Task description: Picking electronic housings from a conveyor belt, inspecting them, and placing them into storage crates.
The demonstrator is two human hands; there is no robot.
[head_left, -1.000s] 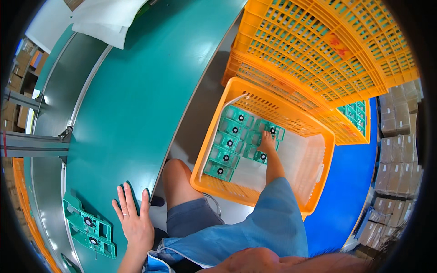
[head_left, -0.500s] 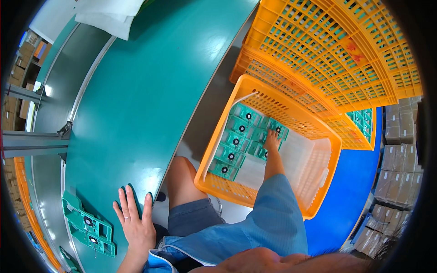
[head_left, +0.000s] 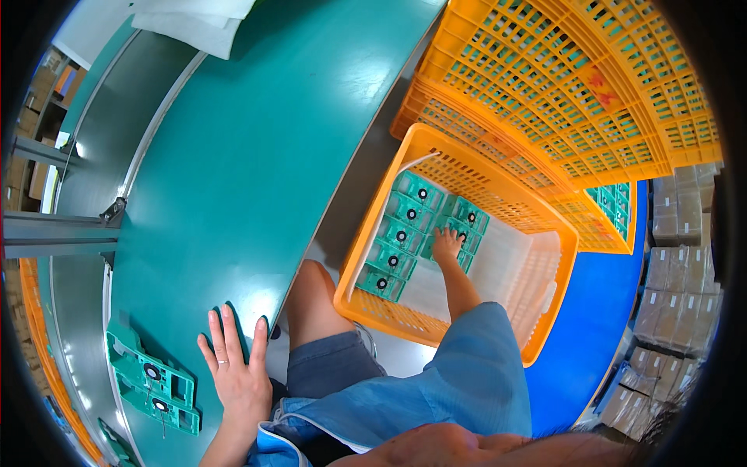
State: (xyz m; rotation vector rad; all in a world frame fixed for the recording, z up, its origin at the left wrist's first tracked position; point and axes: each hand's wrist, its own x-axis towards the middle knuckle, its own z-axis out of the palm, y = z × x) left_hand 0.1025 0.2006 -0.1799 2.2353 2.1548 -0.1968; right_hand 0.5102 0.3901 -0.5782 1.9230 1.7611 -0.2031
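Observation:
My left hand (head_left: pixel 243 381) lies flat on the green tabletop (head_left: pixel 233 179) by its near edge, fingers spread, a ring on one finger. To its left, two green plastic frames (head_left: pixel 173 391) with round black-and-white centres and thin wires lie on the table. My right hand (head_left: pixel 447 246) reaches down into a yellow plastic crate (head_left: pixel 348 265). Its fingers are apart and rest over the second column of similar green frames; whether they press on one is hard to see. The first column of frames (head_left: pixel 393 261) stands along the crate's left side, on a whitish liner (head_left: pixel 498 257).
Stacked yellow crates (head_left: pixel 545 86) holding more green parts rise behind the open crate. A metal post (head_left: pixel 62 233) stands at the table's left, and white sheets (head_left: pixel 191 23) lie at its far end. Wrapped cartons (head_left: pixel 673 268) are piled at the right, beyond a blue surface (head_left: pixel 587 327).
My right hand has shifted a little left and nearer over the green frames, uncovering a round centre it had partly hidden. My left hand stays on the table.

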